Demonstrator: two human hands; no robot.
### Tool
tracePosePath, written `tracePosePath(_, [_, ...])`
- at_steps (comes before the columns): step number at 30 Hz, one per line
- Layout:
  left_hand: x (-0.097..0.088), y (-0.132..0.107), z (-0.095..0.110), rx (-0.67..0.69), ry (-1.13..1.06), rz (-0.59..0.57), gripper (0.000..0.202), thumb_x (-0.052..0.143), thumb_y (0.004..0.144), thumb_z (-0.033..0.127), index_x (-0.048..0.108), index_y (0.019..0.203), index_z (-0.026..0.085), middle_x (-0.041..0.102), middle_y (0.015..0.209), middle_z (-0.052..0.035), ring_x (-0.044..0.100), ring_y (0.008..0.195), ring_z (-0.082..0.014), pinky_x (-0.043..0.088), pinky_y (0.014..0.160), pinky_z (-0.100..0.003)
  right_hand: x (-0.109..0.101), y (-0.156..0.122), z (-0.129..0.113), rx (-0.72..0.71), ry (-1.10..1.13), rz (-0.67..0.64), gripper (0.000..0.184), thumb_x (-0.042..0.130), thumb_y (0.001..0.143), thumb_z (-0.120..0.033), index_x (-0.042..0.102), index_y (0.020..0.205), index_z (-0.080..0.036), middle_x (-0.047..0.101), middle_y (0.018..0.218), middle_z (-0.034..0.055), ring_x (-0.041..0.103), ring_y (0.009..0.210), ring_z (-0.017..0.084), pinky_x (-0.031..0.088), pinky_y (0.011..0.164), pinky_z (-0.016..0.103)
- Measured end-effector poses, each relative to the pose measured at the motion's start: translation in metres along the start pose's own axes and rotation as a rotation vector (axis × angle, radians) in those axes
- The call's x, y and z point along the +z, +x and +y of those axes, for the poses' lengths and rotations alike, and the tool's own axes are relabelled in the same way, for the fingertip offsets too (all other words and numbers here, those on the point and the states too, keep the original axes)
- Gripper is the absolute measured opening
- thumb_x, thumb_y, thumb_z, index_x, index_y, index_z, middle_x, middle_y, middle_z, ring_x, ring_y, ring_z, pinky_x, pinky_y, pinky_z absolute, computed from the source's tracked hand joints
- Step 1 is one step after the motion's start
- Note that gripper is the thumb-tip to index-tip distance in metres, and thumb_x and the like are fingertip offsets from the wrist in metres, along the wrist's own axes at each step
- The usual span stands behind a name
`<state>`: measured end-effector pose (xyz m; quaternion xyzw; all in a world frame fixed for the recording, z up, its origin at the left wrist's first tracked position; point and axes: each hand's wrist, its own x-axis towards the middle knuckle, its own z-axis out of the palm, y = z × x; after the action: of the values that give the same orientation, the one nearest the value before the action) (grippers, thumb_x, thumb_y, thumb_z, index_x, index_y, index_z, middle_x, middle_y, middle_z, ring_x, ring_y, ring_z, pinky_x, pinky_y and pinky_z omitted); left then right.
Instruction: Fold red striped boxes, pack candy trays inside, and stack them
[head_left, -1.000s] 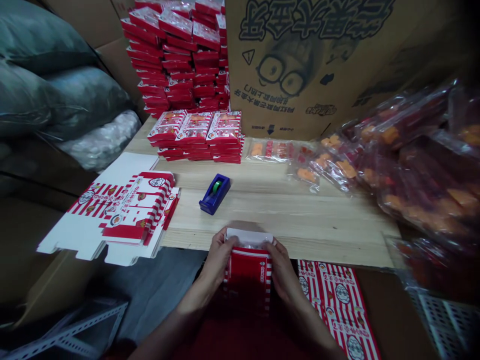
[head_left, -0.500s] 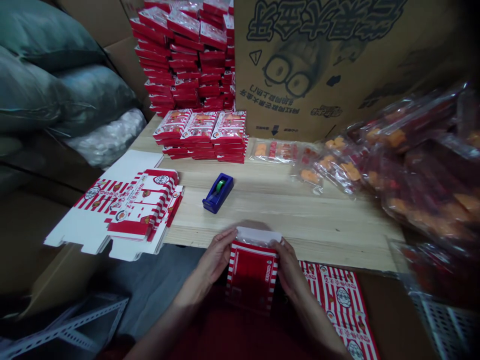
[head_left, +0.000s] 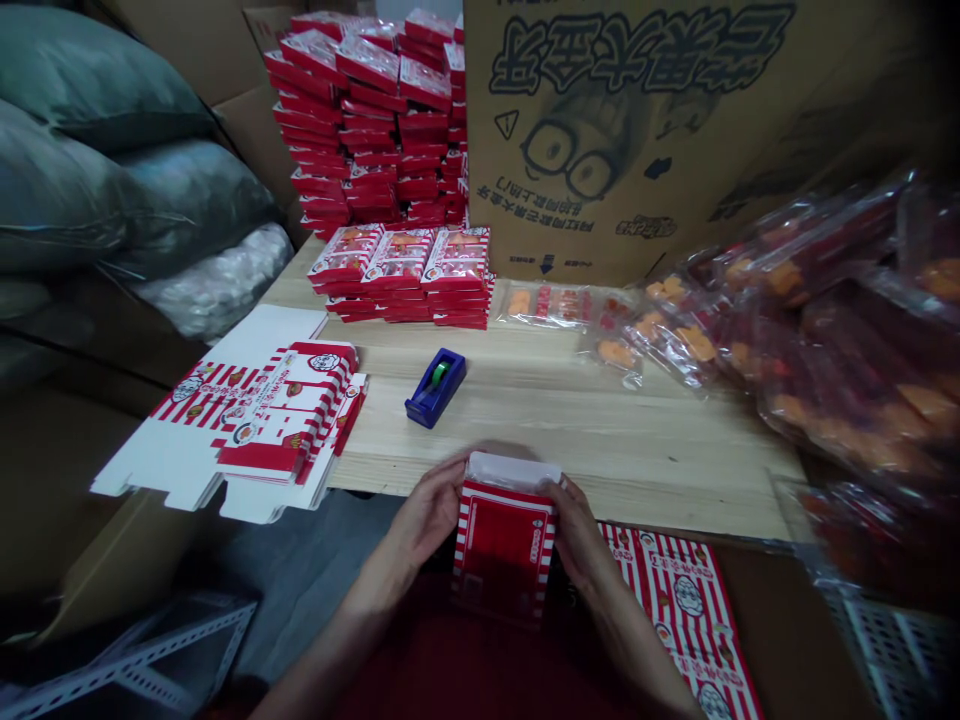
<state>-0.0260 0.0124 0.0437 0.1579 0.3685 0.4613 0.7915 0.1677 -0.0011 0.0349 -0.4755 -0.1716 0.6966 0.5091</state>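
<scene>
Between my two hands is a red-and-white striped cardboard box (head_left: pixel 504 550), held in front of the table's near edge. Its white end flap (head_left: pixel 514 468) stands up at the far end. My left hand (head_left: pixel 435 510) grips the box's left edge near that flap. On the opposite side my right hand (head_left: pixel 570 520) is closed on the right edge, its fingertips by the flap. The fingers under the box are hidden. Beyond the hands, a blue tape dispenser (head_left: pixel 436 388) with green tape sits on the wooden table (head_left: pixel 570 420).
Flat printed cartons (head_left: pixel 285 410) lie at the left. Filled boxes (head_left: pixel 401 265) are stacked at the back, before a taller pile (head_left: pixel 375 120). A big brown carton (head_left: pixel 600 150) stands behind. Clear candy packs (head_left: pixel 825 340) heap up at the right; striped sheets (head_left: pixel 682 600) lie below.
Both hands keep their hold on the box. My right fingertips have shifted slightly at the flap end, and the view has moved a little.
</scene>
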Motion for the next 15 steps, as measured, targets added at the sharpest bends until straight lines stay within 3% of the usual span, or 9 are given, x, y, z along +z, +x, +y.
tracePosePath(3, [-0.0047, 0.0023, 0.0002, -0.005, 0.024, 0.012, 0.032, 0.081, 0.08, 0.028, 0.075, 0.111, 0.02, 0.08, 0.111, -0.0086, 0.069, 0.118, -0.0315, 0.049, 0.104, -0.044, -0.0021, 0.0009, 0.0012, -0.014, 0.002, -0.005, 0.028, 0.079, 0.076, -0.034, 0.075, 0.102, -0.024, 0.083, 0.101, 0.0027, 0.076, 0.101, 0.03, 0.06, 0.087, 0.041])
tracePosePath(8, [-0.0045, 0.0056, 0.0029, -0.078, 0.007, -0.042, 0.031, 0.078, 0.084, 0.041, 0.075, 0.107, 0.02, 0.078, 0.112, -0.0118, 0.067, 0.121, -0.0346, 0.048, 0.105, -0.047, -0.0032, -0.0001, 0.0034, -0.017, -0.008, 0.047, 0.025, 0.08, 0.073, -0.037, 0.075, 0.094, -0.024, 0.083, 0.093, 0.0017, 0.077, 0.094, 0.03, 0.06, 0.086, 0.042])
tracePosePath(11, [-0.0021, 0.0061, 0.0038, -0.068, 0.014, -0.024, 0.034, 0.083, 0.079, 0.034, 0.074, 0.108, 0.02, 0.079, 0.111, -0.0106, 0.067, 0.121, -0.0351, 0.049, 0.103, -0.047, -0.0012, 0.0002, 0.0029, -0.009, -0.008, 0.08, 0.021, 0.082, 0.071, -0.038, 0.074, 0.085, -0.024, 0.083, 0.087, 0.0014, 0.078, 0.091, 0.031, 0.061, 0.084, 0.042])
tracePosePath(15, [0.0033, 0.0045, 0.0043, -0.1, 0.024, -0.025, 0.032, 0.084, 0.077, 0.027, 0.075, 0.107, 0.022, 0.078, 0.112, -0.0092, 0.069, 0.116, -0.0342, 0.05, 0.101, -0.048, 0.0026, 0.0036, 0.0016, -0.017, -0.003, 0.146, 0.025, 0.083, 0.073, -0.043, 0.077, 0.087, -0.023, 0.083, 0.085, 0.0029, 0.078, 0.093, 0.032, 0.061, 0.084, 0.043])
